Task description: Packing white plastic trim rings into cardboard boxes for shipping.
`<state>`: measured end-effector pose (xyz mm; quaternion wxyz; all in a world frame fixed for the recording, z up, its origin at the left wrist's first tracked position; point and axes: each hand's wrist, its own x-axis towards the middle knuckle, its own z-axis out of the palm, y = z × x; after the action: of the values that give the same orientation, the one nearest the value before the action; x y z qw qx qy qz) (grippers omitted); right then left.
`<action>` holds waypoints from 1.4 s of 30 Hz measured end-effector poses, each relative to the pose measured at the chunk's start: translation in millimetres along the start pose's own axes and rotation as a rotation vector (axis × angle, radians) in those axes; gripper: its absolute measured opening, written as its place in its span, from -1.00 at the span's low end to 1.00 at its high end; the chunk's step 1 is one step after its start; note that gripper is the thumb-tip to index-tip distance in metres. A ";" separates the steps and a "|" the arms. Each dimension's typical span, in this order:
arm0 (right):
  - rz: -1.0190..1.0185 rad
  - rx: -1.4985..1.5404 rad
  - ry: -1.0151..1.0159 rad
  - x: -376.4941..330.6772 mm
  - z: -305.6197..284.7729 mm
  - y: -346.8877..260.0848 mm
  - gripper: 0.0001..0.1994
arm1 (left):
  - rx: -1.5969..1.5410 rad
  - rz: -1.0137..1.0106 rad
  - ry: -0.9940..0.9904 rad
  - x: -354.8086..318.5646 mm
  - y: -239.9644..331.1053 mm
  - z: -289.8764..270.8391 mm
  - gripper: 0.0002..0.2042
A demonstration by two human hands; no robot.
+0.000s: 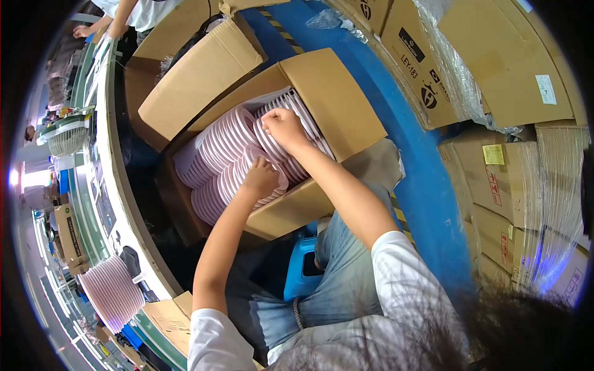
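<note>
Inside the big open box [334,93]: rows of pink plates [223,139], standing on edge and packed tight. Nearly full from side to side, with hardly a gap to see.

Left hand [260,178] in the middle of the box, down on the near row. Grip curled shut over the rims of a few pink plates there. Right hand [283,127] a little deeper in the box, touching the far row, fingers bent and poked down among the rims. Cannot tell if that grip is really holding any or just pushing them apart.

To the left of the box, on the long curved counter [117,185]: one neat stack of plates [114,290], lying flat, same pink colour. Well apart from the box.

So, a guess from this: one stack out on the counter, and lots more waiting in the box. Nothing lifted clear of the box right now. Looks like the early part of the job, with most of it left.

Just under the box, on the near side: a blue stool [300,272] between blue-jeaned knees. Behind the box: a second open box [198,68], and past it another person [133,12] at the counter. Right of the box: a blue floor [427,179], then piles of closed cartons [495,62], some in clear wrap.
</note>
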<state>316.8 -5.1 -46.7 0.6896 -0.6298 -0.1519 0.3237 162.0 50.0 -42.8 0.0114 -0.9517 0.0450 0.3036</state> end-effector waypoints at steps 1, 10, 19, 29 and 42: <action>0.024 0.072 0.008 0.0 -0.5 -0.9 -0.86 | 0.004 -0.001 -0.004 -13.0 -5.2 -8.3 -0.71; 0.498 -0.299 -0.375 -21.5 -1.9 -22.2 -0.57 | -1.185 -0.514 0.613 -101.9 -23.8 -14.9 -0.69; 0.395 -0.057 -0.664 -61.8 45.1 -7.3 -0.51 | -1.259 -0.796 0.951 -63.6 30.4 18.1 -0.60; 0.367 -0.002 -0.710 -59.6 46.3 9.0 -0.68 | -1.504 -0.856 1.191 -78.1 61.8 15.2 -0.64; 0.529 0.013 -0.687 -54.1 38.7 -13.1 -0.71 | -2.009 -0.915 1.663 -123.3 43.9 30.8 -0.68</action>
<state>256.0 -9.7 -17.1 0.4964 -0.4984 -0.2040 0.6809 40.1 17.4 3.6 -0.6052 -0.3807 -0.5110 -0.4772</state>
